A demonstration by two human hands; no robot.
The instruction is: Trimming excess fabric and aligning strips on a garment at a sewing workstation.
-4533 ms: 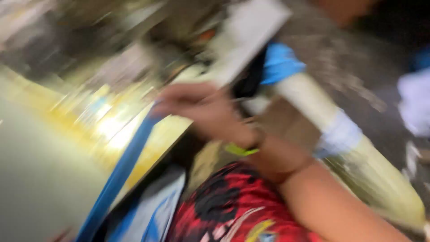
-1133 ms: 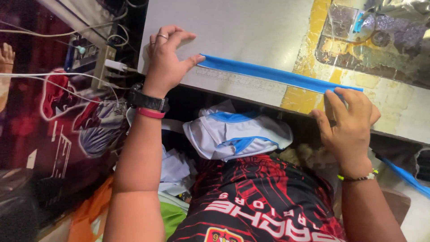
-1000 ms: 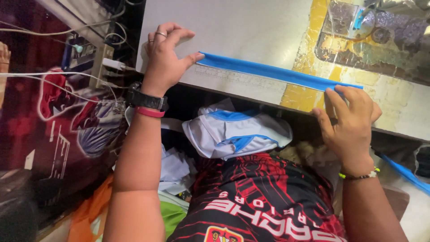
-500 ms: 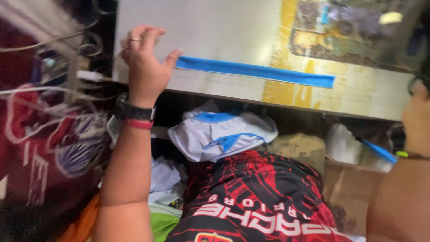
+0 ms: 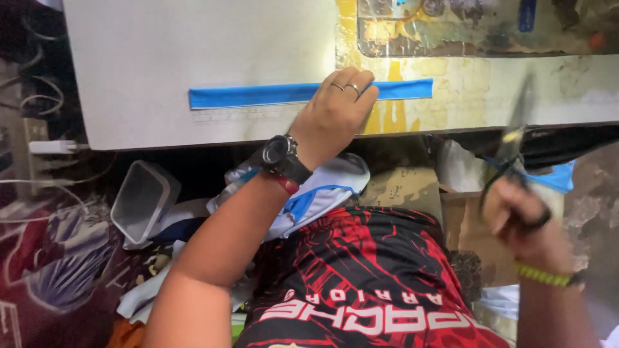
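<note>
**Left hand pins blue strip; right hand grips scissors**

Left fingers (image 5: 351, 90): two ringed, flattened and pressing on the blue strip (image 5: 258, 96), not curled round anything. The left hand (image 5: 332, 116) lies across the strip right of its middle; black wristwatch (image 5: 284, 156) and a red band on the wrist.

Blue strip: long, narrow, flat, smooth, matte, lying straight on the desk (image 5: 161, 58). Its left end sits on the pale, plain part of the desk; its right end crosses onto a yellow-stained, worn patch. A faint ruled scale shows on the desk just below the strip's left half.

Right hand (image 5: 525, 222): below the strip's right end, off the desk edge, fingers clenched through the dark loops of the scissors (image 5: 512, 151). Blades point up toward the desk, motion-blurred; open or closed cannot be told. Yellow-green beaded band on the wrist.

Below the strip, under the desk edge: red-and-black printed shirt (image 5: 367, 277), white-and-blue cloth (image 5: 316, 193), a clear square plastic container (image 5: 142, 200) tipped on its side, brown cardboard (image 5: 400, 187).

Left of the strip's left end: white plug with cables (image 5: 48, 147).
</note>
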